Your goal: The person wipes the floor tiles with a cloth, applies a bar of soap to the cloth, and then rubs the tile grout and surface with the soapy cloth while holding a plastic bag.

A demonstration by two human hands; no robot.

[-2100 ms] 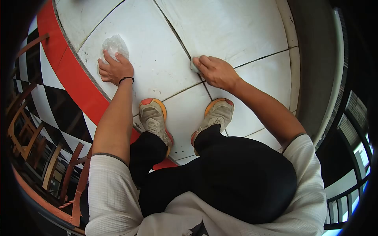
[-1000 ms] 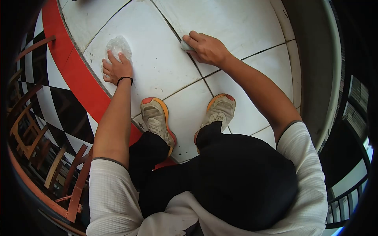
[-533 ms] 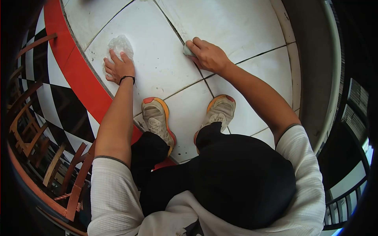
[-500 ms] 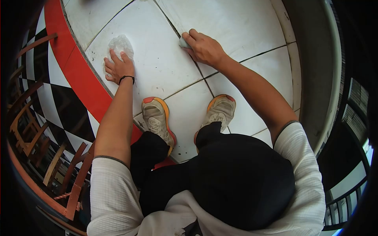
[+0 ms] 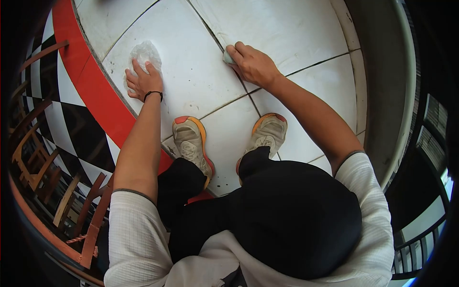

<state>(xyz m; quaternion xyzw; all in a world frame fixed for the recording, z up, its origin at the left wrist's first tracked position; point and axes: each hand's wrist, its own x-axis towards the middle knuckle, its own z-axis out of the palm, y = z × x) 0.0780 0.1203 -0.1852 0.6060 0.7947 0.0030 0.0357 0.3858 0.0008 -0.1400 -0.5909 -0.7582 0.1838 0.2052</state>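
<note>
My left hand (image 5: 141, 82) lies with its fingers spread on a crumpled clear plastic bag (image 5: 146, 49), pressing it against the white tiled floor (image 5: 191, 86). A dark band circles that wrist. Further right, my right hand (image 5: 253, 63) is closed around a small pale grey-green pad (image 5: 228, 58), which looks like a sponge. Most of the pad is hidden under the fingers. It touches the floor beside a dark grout line. Dark specks dot the tiles between the two hands.
My shoes (image 5: 191, 138) stand on the tiles below my hands. A red border strip (image 5: 98, 91) and a black-and-white checkered floor (image 5: 86, 131) with wooden chairs (image 5: 36, 162) lie at left. A raised dark ledge (image 5: 382, 71) runs along the right.
My right hand has slid slightly right and toward me with the pad along the grout line. My left hand stays on the plastic bag.
</note>
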